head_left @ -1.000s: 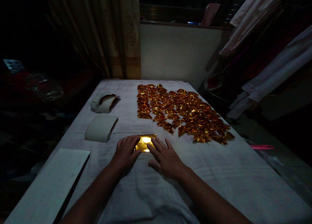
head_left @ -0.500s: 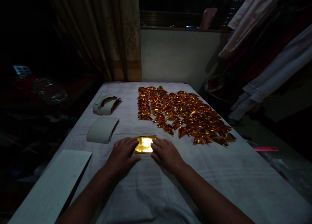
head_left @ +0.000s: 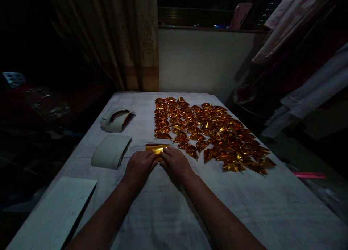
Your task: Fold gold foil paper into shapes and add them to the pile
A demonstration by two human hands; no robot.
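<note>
— What are your hands on?

— My left hand (head_left: 140, 166) and my right hand (head_left: 175, 163) lie side by side, fingertips nearly meeting, both pressing down on a gold foil sheet (head_left: 155, 148). The fingers are curled and drawn together over its near edge; whether I pinch it or only press it flat, I cannot tell. The sheet pokes out just beyond my fingertips, a narrow shining strip on the white cloth (head_left: 174, 210).

— And around them?

— Beyond my right hand and off to its outer side spreads a broad field of folded gold pieces (head_left: 206, 130), laid close in rows; the nearest ones sit just past my right knuckles. To the outer side of my left hand lies a curved white paper stack (head_left: 111, 151), near but apart. Further out beyond that one is a second, looser white stack (head_left: 116, 117) with a dark inner face showing. Closer to me, outside my left forearm, a flat pale board (head_left: 54, 213) rests at the cloth's edge.
</note>
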